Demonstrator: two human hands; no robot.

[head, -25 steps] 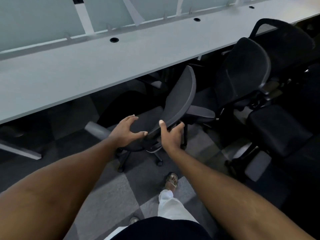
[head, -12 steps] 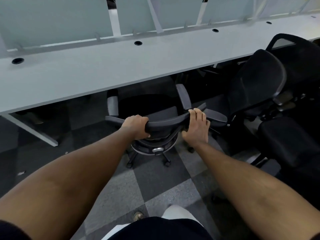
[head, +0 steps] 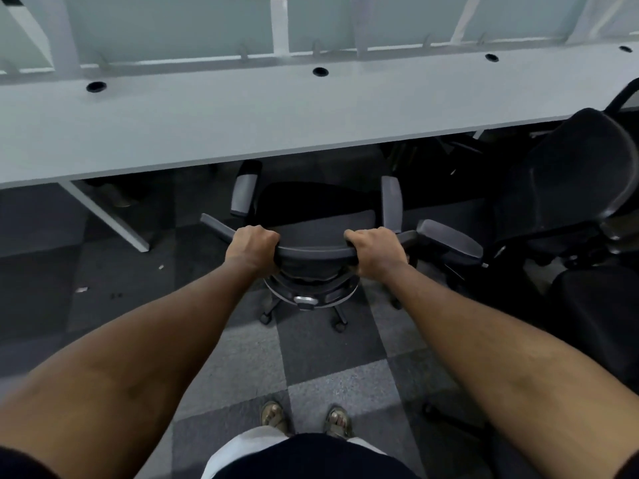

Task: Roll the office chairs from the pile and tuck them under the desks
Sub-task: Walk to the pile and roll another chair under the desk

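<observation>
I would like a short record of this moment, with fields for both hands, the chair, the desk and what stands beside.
left hand: grips top edge of backrest, left side
right hand: grips same edge, right side
chair: faces desk, armrests near its edge, seat not yet under
desk: long, white, cable holes along the back
beside: more black chairs on the right

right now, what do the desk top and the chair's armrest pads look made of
Desk top: seemingly white laminate board, matte; flat, thin square edge, drilled cable holes. Armrest pads of the chair: probably grey moulded plastic or foam, faint sheen; cannot tell which.
</observation>
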